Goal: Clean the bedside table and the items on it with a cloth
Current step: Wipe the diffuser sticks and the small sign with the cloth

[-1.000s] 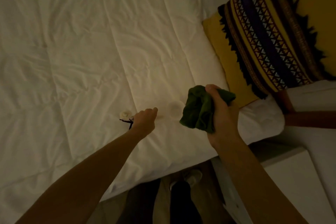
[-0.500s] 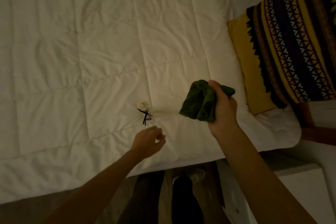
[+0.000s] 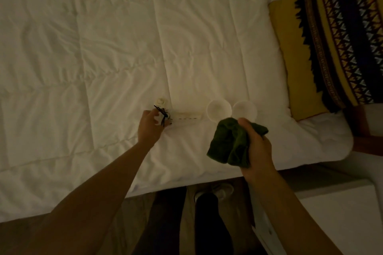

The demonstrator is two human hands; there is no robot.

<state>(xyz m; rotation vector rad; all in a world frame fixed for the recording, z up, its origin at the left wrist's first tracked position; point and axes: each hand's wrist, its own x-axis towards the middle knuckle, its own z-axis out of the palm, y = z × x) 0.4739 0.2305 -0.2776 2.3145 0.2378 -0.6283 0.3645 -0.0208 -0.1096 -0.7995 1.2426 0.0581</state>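
Items from the bedside table lie on the white duvet [image 3: 124,47] near its front edge: a small white ornament [image 3: 162,107] tied with a dark ribbon, a pale flat strip [image 3: 188,116] just beside it, and two white cups [image 3: 218,108] side by side, upright, mouths open to the camera.

The left hand [image 3: 150,126] is at the ornament, fingers curled about its lower part; whether they grip it firmly or merely touch it cannot be told in this dim light. The right hand [image 3: 256,147] is clenched round a bunched green cloth [image 3: 228,145], held above the duvet, just in front of the cups and overlapping the nearer one in view.

The bedside table [image 3: 342,213] stands at lower right, only a white corner visible.

Judgement: the step in hand is taking up the ornament for wiping. It looks light and fragile; hold it by the base, clear of the ribbon, and bring the cloth to it with a loose fold rather than a tight wad. Wipe over the duvet so a slip lands soft. The cups are close and easily knocked.
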